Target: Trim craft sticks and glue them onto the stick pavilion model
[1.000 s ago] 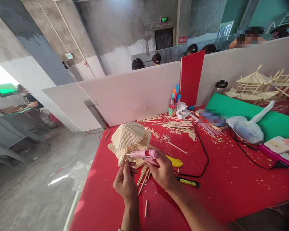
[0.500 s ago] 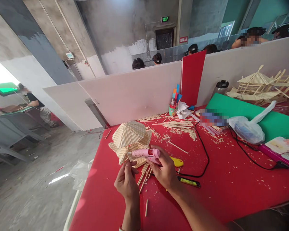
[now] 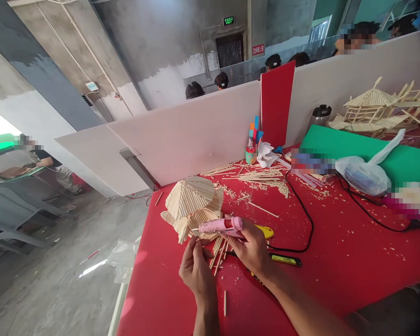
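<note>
My right hand [image 3: 254, 247] is wrapped round a pink hot glue gun [image 3: 219, 227], its nozzle pointing left. Just below the nozzle, my left hand [image 3: 198, 266] is closed in a pinch; whatever lies between its fingertips is too small to make out. Behind both hands stands a small model building [image 3: 191, 198] of pale wooden sticks, with a layered, sloping roof. Loose sticks [image 3: 220, 252] lie on the red table under the glue gun, partly hidden by my hands.
A yellow-handled tool [image 3: 266, 231] and a utility knife [image 3: 285, 259] lie right of my hand. A black cord [image 3: 311, 224] curves across the red table [image 3: 350, 261]. Stick piles [image 3: 255, 175], a plastic bag [image 3: 364, 175] and another stick model [image 3: 374, 109] are farther back. White partitions [image 3: 196, 135] border the table.
The camera view has shifted, so the table and model sit slightly farther right. Both hands and the glue gun keep nearly the same places relative to the model.
</note>
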A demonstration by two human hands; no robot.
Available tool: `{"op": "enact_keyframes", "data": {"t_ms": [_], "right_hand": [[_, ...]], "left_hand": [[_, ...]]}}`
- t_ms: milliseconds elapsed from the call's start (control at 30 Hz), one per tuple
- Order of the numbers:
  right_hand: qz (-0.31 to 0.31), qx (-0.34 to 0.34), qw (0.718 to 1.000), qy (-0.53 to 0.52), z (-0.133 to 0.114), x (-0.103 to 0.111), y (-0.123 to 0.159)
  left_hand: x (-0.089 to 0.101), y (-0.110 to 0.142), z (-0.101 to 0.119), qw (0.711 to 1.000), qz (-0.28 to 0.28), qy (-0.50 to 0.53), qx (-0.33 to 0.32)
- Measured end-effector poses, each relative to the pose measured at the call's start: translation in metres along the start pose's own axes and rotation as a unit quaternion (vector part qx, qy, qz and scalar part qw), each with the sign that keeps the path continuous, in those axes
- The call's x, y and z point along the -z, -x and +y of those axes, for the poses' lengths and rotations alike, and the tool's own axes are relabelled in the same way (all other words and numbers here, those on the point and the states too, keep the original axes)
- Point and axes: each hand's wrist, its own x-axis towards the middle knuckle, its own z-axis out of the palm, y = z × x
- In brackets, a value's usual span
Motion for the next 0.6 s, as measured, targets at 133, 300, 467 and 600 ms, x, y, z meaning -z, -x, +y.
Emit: {"op": "enact_keyframes", "data": {"t_ms": [133,300,467,600], "right_hand": [[-0.009,-0.007,1.000,-0.004,0.0020,-0.0004,0.0032],[-0.017,-0.021,1.000,0.002,0.0034,-0.0025,0.0064],[-0.009,-0.035,0.999,0.000,0.0028,-0.0019,0.0059],[-0.015,-0.039,0.999,-0.002,0.0027,-0.0019,0.0061]], "left_hand": [[-0.0011,-0.0001,0.0005,1.000,0.006,0.004,0.006],[-0.0019,-0.0002,-0.0006,1.000,0.009,0.017,0.006],[-0.0017,0.0004,-0.0019,1.000,0.004,0.015,0.009],[-0.0016,0.0002,-0.0028,1.000,0.003,0.011,0.005]]}}
